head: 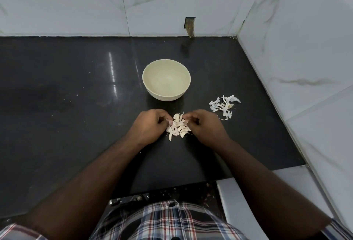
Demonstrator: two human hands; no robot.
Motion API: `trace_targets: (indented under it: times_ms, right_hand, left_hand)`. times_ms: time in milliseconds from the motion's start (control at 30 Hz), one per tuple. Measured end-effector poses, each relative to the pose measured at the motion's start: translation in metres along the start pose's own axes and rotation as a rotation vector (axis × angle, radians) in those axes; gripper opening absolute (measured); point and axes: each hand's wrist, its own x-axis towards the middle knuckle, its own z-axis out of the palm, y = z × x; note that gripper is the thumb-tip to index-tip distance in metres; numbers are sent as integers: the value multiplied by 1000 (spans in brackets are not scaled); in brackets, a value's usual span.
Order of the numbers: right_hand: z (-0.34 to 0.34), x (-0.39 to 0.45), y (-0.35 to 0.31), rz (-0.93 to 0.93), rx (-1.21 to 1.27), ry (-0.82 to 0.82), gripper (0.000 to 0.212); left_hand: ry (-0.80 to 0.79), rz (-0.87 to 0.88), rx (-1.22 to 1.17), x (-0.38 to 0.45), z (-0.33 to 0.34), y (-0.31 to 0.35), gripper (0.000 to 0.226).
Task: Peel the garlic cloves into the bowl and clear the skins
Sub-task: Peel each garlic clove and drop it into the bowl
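Note:
A pale cream bowl [166,82] stands on the black countertop [76,106], and I see nothing inside it. In front of it lies a small heap of garlic cloves [178,128] in their skins. My left hand [150,127] sits at the heap's left side, fingers curled, pinching a clove at its fingertips. At the heap's right side my right hand [203,125] curls its fingers in and pinches at the same small piece above the heap. A loose pile of papery skins [224,106] lies to the right of the bowl.
White marble-look tiled walls [296,48] close the counter at the back and on the right. A rough notch [190,26] is cut in the back wall tile. The counter's front edge runs just ahead of my checked shirt [166,220].

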Motion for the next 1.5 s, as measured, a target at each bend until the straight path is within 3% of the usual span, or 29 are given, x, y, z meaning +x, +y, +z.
trace_targets:
  times_ms: [233,433,667,833,967,1100,1300,1433,1500]
  right_hand:
    - [2,1,-12,23,165,10,24]
    - [3,4,-16,61,324,-26,19]
    - [-2,6,-10,122,259,-51,9]
    - [-8,5,-9,196,375,-37,6]
    - [-10,5,-2,208,309,-23,6]
    - [-12,4,-1,201,267,2,3]
    - [-9,4,-6,101,173,-52,29]
    - [-4,4,-11,67,208,4,3]
    - [-5,4,-11,84,197,31,5]
  left_hand:
    - [-20,-90,-439,4,-3,2,14]
    - [-48,-113,-568,5,0,3,11]
    - [-48,-102,-512,5,5,10,15]
    - [-18,-107,-467,7,5,8,16]
    - [6,-84,-306,8,5,7,9]
    - [13,-46,-140,6,2,10,18]
    - [1,-5,-199,4,3,14,13]
    - [-5,24,-256,5,3,16,13]
    - [2,30,-248,5,3,17,13]
